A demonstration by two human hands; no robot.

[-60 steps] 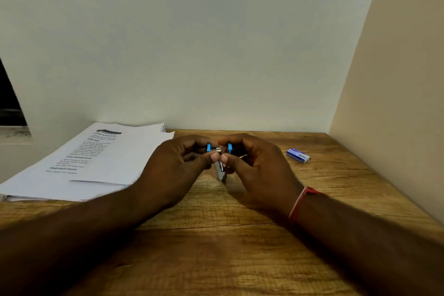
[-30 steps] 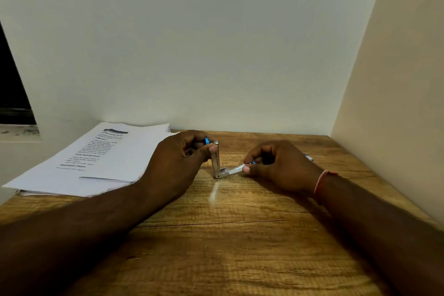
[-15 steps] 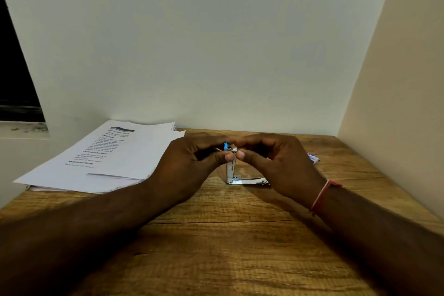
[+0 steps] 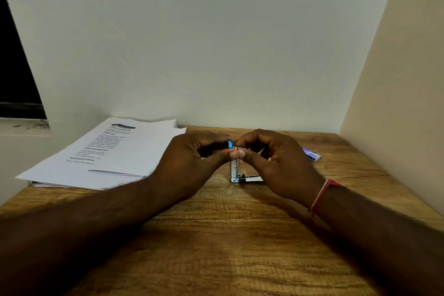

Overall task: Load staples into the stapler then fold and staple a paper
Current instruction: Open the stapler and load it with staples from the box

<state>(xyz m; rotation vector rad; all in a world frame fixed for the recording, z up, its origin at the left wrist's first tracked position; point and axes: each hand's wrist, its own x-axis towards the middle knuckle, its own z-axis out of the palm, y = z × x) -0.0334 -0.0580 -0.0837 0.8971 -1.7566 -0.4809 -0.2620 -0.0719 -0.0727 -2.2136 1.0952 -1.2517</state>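
A person's left hand (image 4: 189,163) and right hand (image 4: 276,163) meet fingertip to fingertip over a small opened stapler (image 4: 234,170). Each pinches the blue-tipped top of its upright metal arm between thumb and curled fingers; whether a strip of staples sits in the pinch cannot be told. Below the grip, the stapler's other arm lies flat on the wooden table (image 4: 228,247). Just beyond the right hand lies a blue-and-white staple box (image 4: 312,154); left of the grip, a stack of printed papers (image 4: 120,151). A red band (image 4: 322,196) circles the right wrist.
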